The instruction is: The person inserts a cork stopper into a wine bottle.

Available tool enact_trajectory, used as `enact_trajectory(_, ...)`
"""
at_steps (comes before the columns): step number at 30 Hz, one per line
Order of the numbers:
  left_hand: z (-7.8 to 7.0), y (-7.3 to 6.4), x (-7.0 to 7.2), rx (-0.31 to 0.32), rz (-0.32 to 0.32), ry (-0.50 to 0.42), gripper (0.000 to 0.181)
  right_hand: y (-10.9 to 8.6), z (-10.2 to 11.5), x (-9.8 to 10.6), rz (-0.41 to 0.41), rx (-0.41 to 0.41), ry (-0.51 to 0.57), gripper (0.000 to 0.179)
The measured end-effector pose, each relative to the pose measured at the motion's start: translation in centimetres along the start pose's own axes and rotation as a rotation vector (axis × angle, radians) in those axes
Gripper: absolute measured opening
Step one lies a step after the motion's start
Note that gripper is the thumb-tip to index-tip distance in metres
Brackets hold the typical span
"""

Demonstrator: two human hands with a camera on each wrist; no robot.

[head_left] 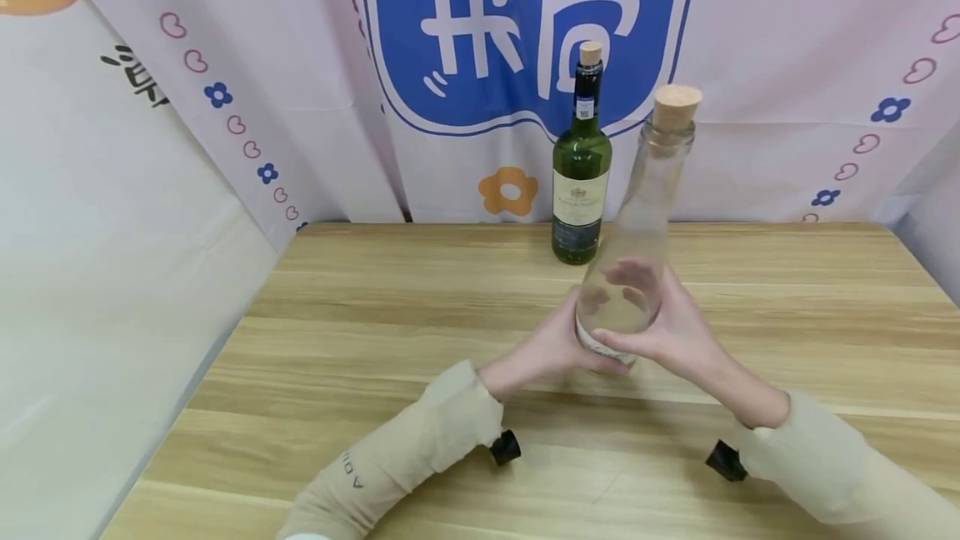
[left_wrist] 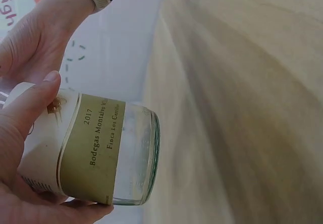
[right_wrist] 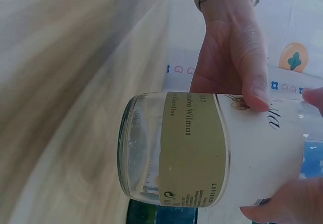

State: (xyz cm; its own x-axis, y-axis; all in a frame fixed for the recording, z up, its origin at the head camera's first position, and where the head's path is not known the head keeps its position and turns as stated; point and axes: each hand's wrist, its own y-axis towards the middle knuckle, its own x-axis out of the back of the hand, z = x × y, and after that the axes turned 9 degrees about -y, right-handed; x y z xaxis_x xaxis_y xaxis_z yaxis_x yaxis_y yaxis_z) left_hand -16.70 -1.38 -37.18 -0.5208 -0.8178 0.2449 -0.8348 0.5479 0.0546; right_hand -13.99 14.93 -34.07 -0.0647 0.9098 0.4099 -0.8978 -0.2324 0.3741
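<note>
A clear glass bottle with a cork in its mouth is held between both hands, and it looks raised off the table. My left hand grips the lower body from the left. From the other side my right hand wraps the same part, its thumb across the front. A white and olive paper label printed "2017" covers the lower body in the left wrist view. The thick glass base shows bare in the right wrist view.
A green wine bottle with a cork and a cream label stands upright behind the clear one, near the table's back edge. The wood-grain table meets a printed white and blue cloth at the back.
</note>
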Motion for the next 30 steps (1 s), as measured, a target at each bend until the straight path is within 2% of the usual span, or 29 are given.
enact_trajectory(8,-1.1,-0.8,2.5,-0.014,-0.108,0.018,0.089,2.5,1.5,-1.6,-0.008,0.009,0.034,0.074)
enact_trajectory(13,-1.4,-1.2,4.3,-0.068,-0.138,0.047,0.088,4.2,2.3,-2.9,-0.004,0.065,0.122,0.076)
enact_trajectory(17,-1.7,-1.7,5.9,-0.103,-0.167,0.08,0.087,5.5,2.9,-3.9,0.016,0.094,0.147,0.076)
enact_trajectory(22,-2.3,-2.7,8.0,-0.098,-0.254,0.151,0.081,7.1,4.1,-5.3,0.051,0.097,0.17,0.076)
enact_trajectory(30,-2.6,-4.1,11.4,-0.185,-0.334,0.134,0.077,9.6,5.7,-7.8,0.111,0.096,0.168,0.08)
